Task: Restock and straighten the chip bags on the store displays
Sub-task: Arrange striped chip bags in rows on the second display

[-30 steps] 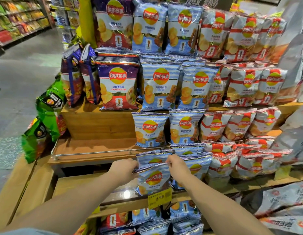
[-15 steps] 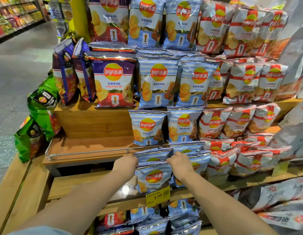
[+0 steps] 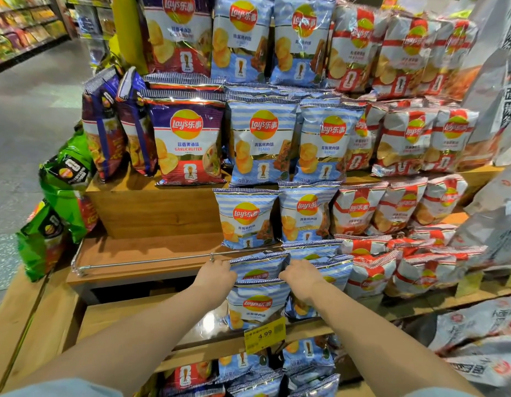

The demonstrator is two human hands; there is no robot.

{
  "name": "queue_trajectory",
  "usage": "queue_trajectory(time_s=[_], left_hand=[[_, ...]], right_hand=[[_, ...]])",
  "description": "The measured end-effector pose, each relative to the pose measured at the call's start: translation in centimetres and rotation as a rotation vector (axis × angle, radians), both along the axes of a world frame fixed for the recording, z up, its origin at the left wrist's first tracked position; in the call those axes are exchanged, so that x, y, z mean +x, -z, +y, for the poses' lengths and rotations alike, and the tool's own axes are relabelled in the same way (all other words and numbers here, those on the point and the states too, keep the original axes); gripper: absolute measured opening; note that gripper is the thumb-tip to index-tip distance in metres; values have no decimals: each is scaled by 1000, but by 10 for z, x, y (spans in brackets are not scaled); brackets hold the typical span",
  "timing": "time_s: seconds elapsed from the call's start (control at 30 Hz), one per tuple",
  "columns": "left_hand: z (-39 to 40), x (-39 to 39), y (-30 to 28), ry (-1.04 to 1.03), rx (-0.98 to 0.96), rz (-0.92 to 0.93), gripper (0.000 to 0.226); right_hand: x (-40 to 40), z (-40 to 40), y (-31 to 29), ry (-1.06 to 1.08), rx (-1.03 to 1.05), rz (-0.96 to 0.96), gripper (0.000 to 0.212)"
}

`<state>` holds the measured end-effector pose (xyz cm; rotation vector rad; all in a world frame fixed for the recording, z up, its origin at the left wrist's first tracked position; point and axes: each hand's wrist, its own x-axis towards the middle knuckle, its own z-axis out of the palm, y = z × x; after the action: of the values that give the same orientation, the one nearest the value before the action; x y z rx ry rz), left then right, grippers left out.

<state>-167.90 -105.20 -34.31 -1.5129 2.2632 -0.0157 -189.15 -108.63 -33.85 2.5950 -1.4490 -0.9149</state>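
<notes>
Both hands are in on the tiered wooden display [image 3: 162,216] at its lower shelf. The left hand [image 3: 217,275] has its fingers curled onto the left edge of a blue striped chip bag [image 3: 258,266], and the right hand [image 3: 301,275] grips that bag's right edge, so the bag is pinched from both sides just below the metal rail [image 3: 151,260]. Directly at 6 o'clock from it stands a second blue bag [image 3: 257,305], upright, right behind the yellow price tag [image 3: 265,335] reading 4.99. At 3 o'clock from the hands, red-and-white bags [image 3: 371,273] lie slumped and overlapping along the same shelf. At 12 o'clock, 2 more blue bags [image 3: 245,217] stand side by side on the tier above, and above those a purple garlic butter bag [image 3: 187,144] faces front. Out at 9 o'clock, green bags [image 3: 62,179] hang off the display's corner, with the grey floor [image 3: 25,116] beyond.
</notes>
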Motion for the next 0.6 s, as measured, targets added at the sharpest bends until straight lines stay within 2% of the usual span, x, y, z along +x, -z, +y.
queue_trajectory(time_s=[0.27, 0.37, 0.47, 0.6], left_hand=[[0, 10, 1, -87, 37, 114, 28], [-1, 10, -5, -148, 12, 260, 22], [-8, 19, -8, -266, -63, 463, 29], [-22, 21, -6, -390, -35, 508, 39]], right_hand=[[8, -3, -1, 104, -20, -76, 47], [4, -6, -4, 175, 15, -180, 47], [-5, -13, -12, 223, -44, -400, 41], [0, -29, -11, 243, -122, -366, 42]])
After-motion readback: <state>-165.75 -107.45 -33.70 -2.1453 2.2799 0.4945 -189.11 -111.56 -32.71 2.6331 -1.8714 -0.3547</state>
